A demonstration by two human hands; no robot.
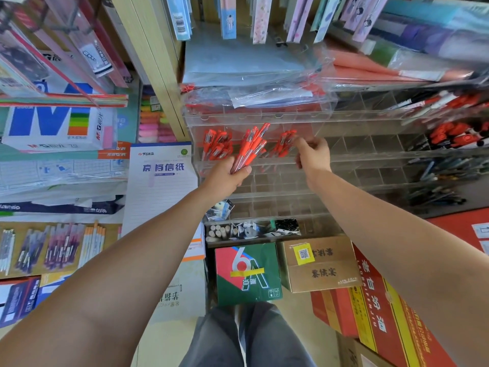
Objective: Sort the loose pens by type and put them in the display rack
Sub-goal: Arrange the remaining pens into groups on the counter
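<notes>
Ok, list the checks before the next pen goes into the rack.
1. Left hand grips the bundle securely: ok.
2. Bundle is all red pens: ok.
3. Right hand is at the rack, by the matching slot pens: ok.
4. Right hand is free of pens: cannot tell, since its fingers curl at the slot pens.
5. Rack has spare slots: ok, several to the right look bare.
</notes>
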